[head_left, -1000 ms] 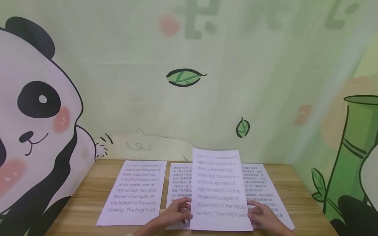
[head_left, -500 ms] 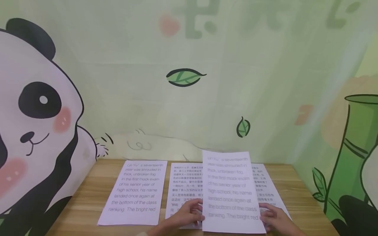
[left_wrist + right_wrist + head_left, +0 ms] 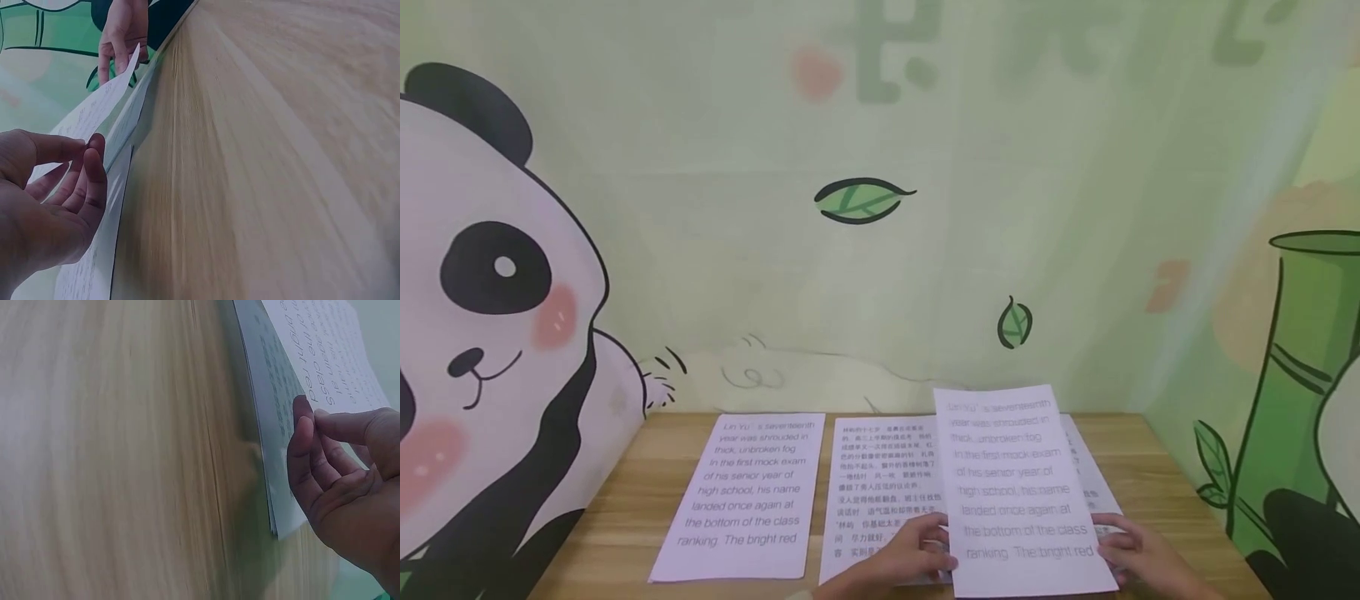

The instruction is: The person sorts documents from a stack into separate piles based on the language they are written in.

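Note:
A white sheet of paper (image 3: 1018,492) with large English print is held up at a tilt over the right side of the table. My left hand (image 3: 917,550) pinches its left edge between thumb and fingers, low down. On the opposite edge my right hand (image 3: 1142,554) pinches it the same way; the right wrist view shows thumb and fingertips meeting at the sheet (image 3: 331,356). Beneath it lie sheets with Chinese print (image 3: 880,492), partly covered by the raised sheet. In the left wrist view the held sheet (image 3: 103,103) stands apart from the paper underneath.
Another sheet stack with the same English print (image 3: 741,500) lies at the left of the wooden table (image 3: 617,492). Behind the table hangs a green backdrop (image 3: 737,250) with a printed panda, leaves and bamboo.
Both hands have carried the held English sheet to the right, uncovering more of the left Chinese print and covering more on the right. The head view has shifted slightly.

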`<state>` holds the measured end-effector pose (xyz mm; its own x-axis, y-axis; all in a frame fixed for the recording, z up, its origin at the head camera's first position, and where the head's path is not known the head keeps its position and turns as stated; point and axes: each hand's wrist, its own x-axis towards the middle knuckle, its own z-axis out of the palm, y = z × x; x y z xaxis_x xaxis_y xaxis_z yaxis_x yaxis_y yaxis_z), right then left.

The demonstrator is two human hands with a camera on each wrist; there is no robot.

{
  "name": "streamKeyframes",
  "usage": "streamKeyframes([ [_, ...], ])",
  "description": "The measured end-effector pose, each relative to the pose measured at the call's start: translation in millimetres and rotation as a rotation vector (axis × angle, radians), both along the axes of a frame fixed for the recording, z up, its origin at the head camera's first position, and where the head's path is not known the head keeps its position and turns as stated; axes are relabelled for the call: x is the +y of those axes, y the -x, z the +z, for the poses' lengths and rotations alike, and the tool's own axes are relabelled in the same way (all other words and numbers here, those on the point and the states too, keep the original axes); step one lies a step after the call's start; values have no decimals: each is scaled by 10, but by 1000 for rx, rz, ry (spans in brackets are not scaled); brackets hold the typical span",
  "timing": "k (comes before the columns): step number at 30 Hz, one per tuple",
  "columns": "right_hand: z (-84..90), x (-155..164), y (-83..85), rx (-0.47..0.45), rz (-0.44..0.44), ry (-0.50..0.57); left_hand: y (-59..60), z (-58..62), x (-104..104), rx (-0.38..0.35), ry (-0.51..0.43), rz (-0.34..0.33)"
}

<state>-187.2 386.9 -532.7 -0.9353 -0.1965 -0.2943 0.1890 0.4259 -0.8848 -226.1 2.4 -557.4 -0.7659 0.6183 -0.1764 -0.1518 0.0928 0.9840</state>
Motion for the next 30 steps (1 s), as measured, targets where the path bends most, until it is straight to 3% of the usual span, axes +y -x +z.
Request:
streamKeyframes([
  [8, -3, 113, -51, 8, -29, -14, -16, 25, 142, 15, 1, -5],
  [15, -14, 127, -56, -16, -81, -49, -21, 1, 207, -18, 34, 22],
  [25, 2, 85, -48, 8, -27, -33, -23, 70, 123, -20, 46, 20],
  [30, -12, -34, -46, 14, 12, 9, -19, 60, -19, -3, 68, 30],
])
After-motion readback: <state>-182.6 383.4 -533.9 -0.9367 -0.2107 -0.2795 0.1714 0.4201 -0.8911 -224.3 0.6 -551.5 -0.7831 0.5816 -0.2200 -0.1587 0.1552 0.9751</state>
